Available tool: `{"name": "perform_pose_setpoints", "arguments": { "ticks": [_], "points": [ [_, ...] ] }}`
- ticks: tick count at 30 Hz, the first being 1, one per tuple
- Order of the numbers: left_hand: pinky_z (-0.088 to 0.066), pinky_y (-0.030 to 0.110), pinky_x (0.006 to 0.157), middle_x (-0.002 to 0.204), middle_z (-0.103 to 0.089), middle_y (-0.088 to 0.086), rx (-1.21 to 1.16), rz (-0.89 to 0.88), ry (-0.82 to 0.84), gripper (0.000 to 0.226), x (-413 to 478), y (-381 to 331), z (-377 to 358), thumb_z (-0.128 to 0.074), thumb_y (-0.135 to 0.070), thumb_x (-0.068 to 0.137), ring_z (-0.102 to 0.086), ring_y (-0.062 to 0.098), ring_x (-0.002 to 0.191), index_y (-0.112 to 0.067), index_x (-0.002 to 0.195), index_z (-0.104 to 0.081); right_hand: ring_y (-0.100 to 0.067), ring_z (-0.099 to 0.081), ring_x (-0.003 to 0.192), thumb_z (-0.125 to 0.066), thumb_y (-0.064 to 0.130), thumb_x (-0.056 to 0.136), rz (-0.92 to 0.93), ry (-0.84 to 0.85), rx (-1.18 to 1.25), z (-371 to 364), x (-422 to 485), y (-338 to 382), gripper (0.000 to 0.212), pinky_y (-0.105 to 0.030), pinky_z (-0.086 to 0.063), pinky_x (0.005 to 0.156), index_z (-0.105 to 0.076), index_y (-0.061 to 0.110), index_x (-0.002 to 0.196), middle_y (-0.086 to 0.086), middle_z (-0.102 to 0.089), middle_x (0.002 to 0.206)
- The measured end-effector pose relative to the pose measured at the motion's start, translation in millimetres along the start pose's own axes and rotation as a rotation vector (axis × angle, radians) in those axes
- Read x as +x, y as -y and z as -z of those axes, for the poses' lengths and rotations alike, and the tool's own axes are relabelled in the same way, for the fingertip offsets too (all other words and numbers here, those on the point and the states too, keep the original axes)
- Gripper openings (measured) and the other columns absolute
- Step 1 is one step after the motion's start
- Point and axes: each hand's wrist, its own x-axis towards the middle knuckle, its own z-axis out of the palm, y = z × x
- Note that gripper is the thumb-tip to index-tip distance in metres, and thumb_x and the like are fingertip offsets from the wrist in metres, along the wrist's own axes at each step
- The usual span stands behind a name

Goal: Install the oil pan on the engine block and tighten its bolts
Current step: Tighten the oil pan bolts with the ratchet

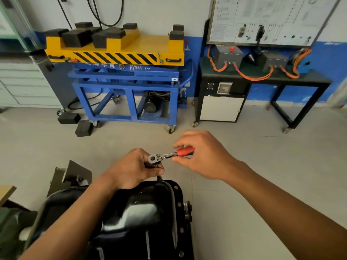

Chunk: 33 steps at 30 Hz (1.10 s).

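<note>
A glossy black oil pan lies on the engine at the bottom centre, with several bolts along its right flange. A ratchet wrench with a chrome head and a red handle stands over the pan's far edge. Its extension runs down to the flange, mostly hidden by my fingers. My left hand grips the shaft just under the ratchet head. My right hand pinches the red handle between thumb and fingers.
A blue wheeled lift cart with a yellow striped top stands ahead. A black bench with grey boxes and orange cables is at the right. Two black blocks lie on the floor. A grey bracket sticks up left of the pan.
</note>
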Motion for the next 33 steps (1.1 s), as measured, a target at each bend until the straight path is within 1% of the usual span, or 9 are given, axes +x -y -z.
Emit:
{"name": "perform_pose_setpoints", "arguments": {
  "ticks": [4, 6, 9, 11, 14, 19, 23, 27, 33],
  "points": [
    [-0.049, 0.034, 0.072, 0.079, -0.071, 0.021, 0.02, -0.03, -0.037, 0.007, -1, -2, -3, -0.08, -0.016, 0.086, -0.049, 0.012, 0.067, -0.01, 0.083, -0.08, -0.002, -0.069, 0.079, -0.086, 0.019, 0.076, -0.072, -0.078, 0.119, -4, -12, 1, 0.026, -0.026, -0.059, 0.074, -0.076, 0.016, 0.1, 0.011, -0.067, 0.092],
    [-0.048, 0.032, 0.068, 0.073, -0.069, 0.018, 0.02, -0.039, -0.044, 0.007, 0, -2, -4, -0.08, -0.016, 0.086, -0.047, 0.012, 0.066, -0.011, 0.081, -0.08, 0.001, -0.068, 0.08, -0.086, 0.016, 0.076, -0.098, -0.107, 0.182, -5, -20, 5, 0.027, -0.015, -0.055, 0.072, -0.076, 0.016, 0.1, 0.013, -0.068, 0.09],
    [-0.038, 0.029, 0.059, 0.059, -0.05, 0.002, 0.026, -0.032, -0.045, 0.017, 4, 2, -5, -0.08, -0.019, 0.085, -0.038, 0.013, 0.059, -0.007, 0.073, -0.076, 0.008, -0.064, 0.078, -0.084, 0.013, 0.077, -0.157, -0.147, 0.228, -7, -36, 9, 0.025, -0.004, -0.045, 0.068, -0.076, 0.018, 0.1, 0.018, -0.066, 0.085],
    [-0.033, 0.029, 0.055, 0.056, -0.042, -0.001, 0.02, -0.028, -0.037, 0.027, 6, 5, -5, -0.08, -0.02, 0.086, -0.033, 0.014, 0.056, -0.005, 0.066, -0.069, 0.005, -0.064, 0.075, -0.082, 0.013, 0.078, -0.195, -0.159, 0.283, -12, -46, 15, 0.021, -0.005, -0.044, 0.065, -0.076, 0.019, 0.098, 0.017, -0.065, 0.084],
    [-0.031, 0.03, 0.056, 0.057, -0.043, 0.003, -0.016, -0.032, 0.018, 0.025, 4, 4, -3, -0.079, -0.019, 0.087, -0.034, 0.017, 0.058, 0.0, 0.072, -0.071, -0.006, -0.062, 0.068, -0.08, 0.018, 0.079, -0.222, -0.181, 0.307, -24, -52, 28, 0.014, -0.011, -0.044, 0.061, -0.077, 0.022, 0.092, 0.018, -0.064, 0.083],
    [-0.032, 0.018, 0.05, 0.052, -0.048, -0.008, -0.05, -0.087, 0.042, 0.029, 0, 1, 1, -0.078, -0.011, 0.087, -0.037, 0.006, 0.051, -0.023, 0.061, -0.073, -0.007, -0.058, 0.057, -0.08, 0.023, 0.08, -0.269, -0.248, 0.314, -35, -55, 43, 0.009, -0.015, -0.045, 0.051, -0.075, 0.025, 0.088, 0.023, -0.062, 0.074],
    [-0.036, 0.018, 0.055, 0.056, -0.056, -0.006, -0.065, -0.106, 0.055, 0.013, -1, -1, -1, -0.077, -0.007, 0.087, -0.042, 0.004, 0.055, -0.01, 0.074, -0.077, -0.005, -0.06, 0.058, -0.078, 0.019, 0.081, -0.311, -0.279, 0.332, -42, -59, 51, 0.012, -0.013, -0.046, 0.053, -0.075, 0.027, 0.088, 0.023, -0.063, 0.073],
    [-0.039, 0.026, 0.059, 0.062, -0.059, 0.005, -0.033, -0.095, 0.053, 0.013, 2, 1, -2, -0.078, -0.008, 0.086, -0.045, 0.011, 0.06, -0.003, 0.074, -0.076, -0.001, -0.058, 0.058, -0.077, 0.02, 0.082, -0.321, -0.287, 0.271, -50, -62, 57, 0.01, -0.01, -0.042, 0.052, -0.075, 0.025, 0.091, 0.02, -0.058, 0.066],
    [-0.037, 0.02, 0.054, 0.056, -0.055, -0.002, 0.043, -0.086, 0.053, 0.015, 3, 3, 0, -0.077, -0.013, 0.088, -0.043, 0.009, 0.054, -0.009, 0.074, -0.074, 0.002, -0.062, 0.063, -0.077, 0.014, 0.083, -0.263, -0.067, 0.145, -27, -54, 45, 0.017, -0.012, -0.046, 0.054, -0.075, 0.026, 0.095, 0.026, -0.061, 0.068]
  ]
}}
